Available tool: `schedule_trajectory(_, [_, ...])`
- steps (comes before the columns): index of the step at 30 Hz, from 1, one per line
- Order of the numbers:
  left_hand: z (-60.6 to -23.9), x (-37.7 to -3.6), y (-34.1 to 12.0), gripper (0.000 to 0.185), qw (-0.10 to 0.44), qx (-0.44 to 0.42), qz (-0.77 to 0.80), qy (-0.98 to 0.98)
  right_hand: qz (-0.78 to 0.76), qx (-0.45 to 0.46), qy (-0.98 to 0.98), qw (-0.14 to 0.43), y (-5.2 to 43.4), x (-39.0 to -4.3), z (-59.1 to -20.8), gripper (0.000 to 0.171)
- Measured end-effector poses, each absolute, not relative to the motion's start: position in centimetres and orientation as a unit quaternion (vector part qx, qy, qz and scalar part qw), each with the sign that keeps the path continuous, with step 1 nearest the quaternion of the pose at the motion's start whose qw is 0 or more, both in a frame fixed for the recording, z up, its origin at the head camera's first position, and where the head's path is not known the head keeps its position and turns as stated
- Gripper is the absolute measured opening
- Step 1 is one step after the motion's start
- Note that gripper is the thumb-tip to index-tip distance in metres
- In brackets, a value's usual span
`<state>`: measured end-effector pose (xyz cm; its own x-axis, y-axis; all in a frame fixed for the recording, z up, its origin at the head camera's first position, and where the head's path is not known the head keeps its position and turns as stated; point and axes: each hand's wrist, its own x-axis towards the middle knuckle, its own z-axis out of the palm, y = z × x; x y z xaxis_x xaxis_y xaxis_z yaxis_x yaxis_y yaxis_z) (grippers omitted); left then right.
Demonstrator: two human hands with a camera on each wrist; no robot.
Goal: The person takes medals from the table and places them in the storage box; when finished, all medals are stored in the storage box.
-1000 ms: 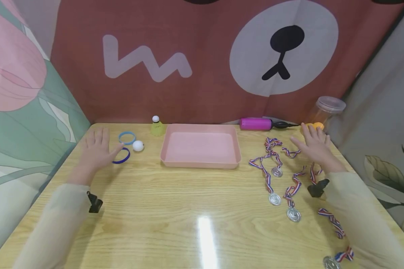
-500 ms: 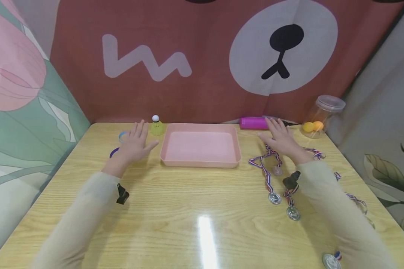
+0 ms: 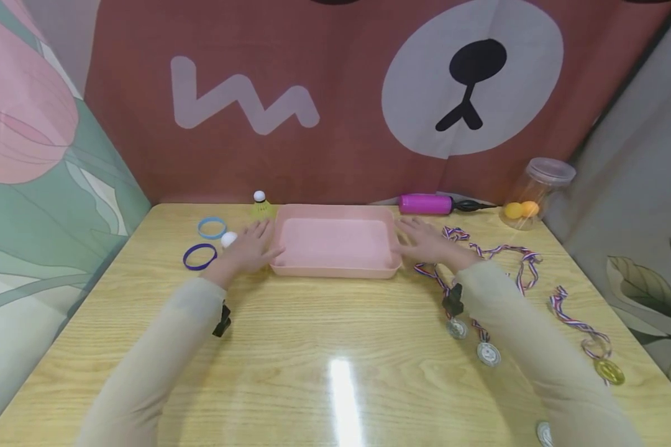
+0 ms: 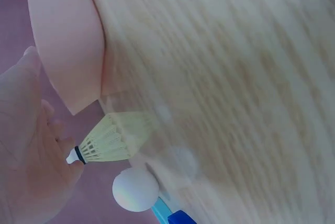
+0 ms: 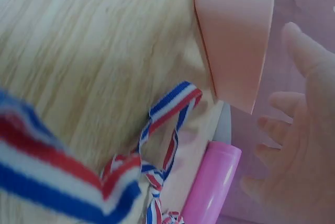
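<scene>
A shallow pink tray lies at the back middle of the wooden table, with a hand at each short side. My left hand reaches to its left rim, fingers extended and the thumb right at the edge. On the opposite side my right hand has its fingertips close by the right rim, the fingers spread. Neither hand grips the tray. Behind the left hand stand a yellow shuttlecock and a white ball, both partly covered in the head view. Striped medal ribbons lie under and beside the right hand.
A light blue ring and a dark blue ring lie at the left. A magenta pump and a clear jar with orange balls stand at the back right. Silver medals and a gold medal lie on the right.
Both hands have moved inward from the table's far sides to the two short sides of the pink tray. The tray and the other things have stayed in place.
</scene>
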<state>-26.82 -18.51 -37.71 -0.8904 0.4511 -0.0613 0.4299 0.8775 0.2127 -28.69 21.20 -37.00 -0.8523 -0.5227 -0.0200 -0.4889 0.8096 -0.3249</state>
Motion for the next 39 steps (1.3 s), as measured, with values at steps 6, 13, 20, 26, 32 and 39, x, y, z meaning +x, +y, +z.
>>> schedule_trajectory(6, [-37.8,-26.7,-18.4,0.066,0.089,0.226,0.095,0.965,-0.177,-0.288,0.938,0.078,21.1,-28.6,-37.3,0.071])
schedule_trajectory(13, [-37.3,-26.4,-18.4,0.063,0.09,0.237,0.091,0.963,-0.183,-0.285,0.936,0.096,21.4,-28.8,-37.7,0.076])
schedule_trajectory(20, [-37.8,-25.8,-18.6,0.066,0.077,0.262,0.094,0.957,-0.204,-0.285,0.931,0.103,21.6,-27.6,-37.7,0.082])
schedule_trajectory(26, [-38.2,-24.7,-19.0,0.074,0.088,0.27,0.107,0.953,-0.228,-0.306,0.919,0.102,21.9,-26.0,-37.5,0.084])
schedule_trajectory(32, [-38.2,-22.9,-19.2,0.082,0.091,0.282,0.122,0.947,-0.227,-0.315,0.916,0.101,22.3,-24.0,-37.6,0.085])
schedule_trajectory(39, [-38.8,-21.1,-19.6,0.094,0.086,0.306,0.118,0.941,-0.199,-0.35,0.913,0.069,22.3,-21.5,-37.4,0.087])
